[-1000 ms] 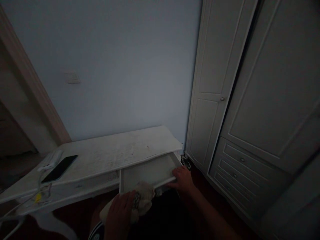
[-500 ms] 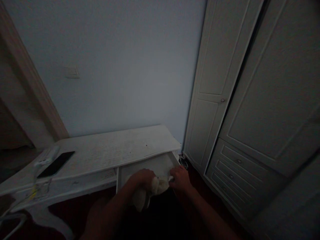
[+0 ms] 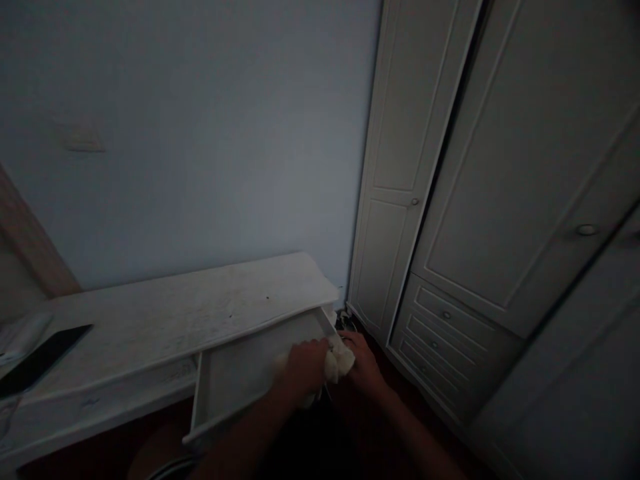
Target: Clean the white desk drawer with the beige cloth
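A white drawer (image 3: 245, 363) is pulled out of the white desk (image 3: 200, 300). My left hand (image 3: 307, 367) is closed on a bunched cream cloth (image 3: 341, 360), pressing it against the drawer's right side near the front corner. Part of the cloth hangs below the hand. Against the outside of that same corner, my right hand (image 3: 363, 360) curls around the drawer's edge, right beside the cloth. Its fingertips are partly hidden by the cloth and the dim light.
A black phone (image 3: 43, 357) lies on the desk's left end near a white object (image 3: 23, 337). To the right stands a pale wardrobe (image 3: 390, 167) with small drawers (image 3: 445, 333) low down. Cables (image 3: 346, 321) lie on the floor between desk and wardrobe.
My left hand has moved the cloth right, from the drawer's front area to its right side, close to my right hand. The view has turned right, showing more wardrobe.
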Motion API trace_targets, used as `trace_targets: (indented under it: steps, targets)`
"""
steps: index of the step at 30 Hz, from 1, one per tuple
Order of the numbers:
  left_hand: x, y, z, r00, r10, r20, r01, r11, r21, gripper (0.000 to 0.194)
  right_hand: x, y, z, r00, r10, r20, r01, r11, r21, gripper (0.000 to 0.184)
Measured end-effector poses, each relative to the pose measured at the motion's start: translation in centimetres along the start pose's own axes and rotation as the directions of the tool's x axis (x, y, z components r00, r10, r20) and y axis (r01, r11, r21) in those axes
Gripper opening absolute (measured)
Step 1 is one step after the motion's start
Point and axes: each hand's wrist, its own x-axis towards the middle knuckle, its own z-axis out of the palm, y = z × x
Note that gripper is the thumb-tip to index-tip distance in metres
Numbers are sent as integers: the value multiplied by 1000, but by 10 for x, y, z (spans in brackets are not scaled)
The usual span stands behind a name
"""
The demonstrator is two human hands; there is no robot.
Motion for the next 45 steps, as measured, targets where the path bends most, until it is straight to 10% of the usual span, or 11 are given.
trace_targets:
  steps: [6,13,17,22,30,37,45]
  targets:
    - [1,14,6,997,25,-77,-24,1000,14,44,7,4,1,997,74,-19,-74,997,0,22]
    - [-94,-114,5,996,-86,24,87,994,-60,39,13,9,-3,999,20,29,-15,990,-141,20]
    - [-163,-170,47,972,-129,-196,136,990,23,53,12,-1,-7,999,20,49,-6,962,-271,28]
    - [-177,-153,109,787,-62,-614,306,903,302,61,23,-26,-1,981,-80,178,142,918,-369,45]
    - [-120,-101,143,648,13,-761,317,905,285,53,42,-43,24,928,-130,350,244,920,-306,51]
    - [-107,-72,112,856,-86,-510,206,961,184,64,43,-51,19,925,-94,368,211,933,-290,47]
    - [-153,-137,33,962,-248,-112,247,969,-24,54,43,-52,19,929,-80,361,193,938,-287,47]
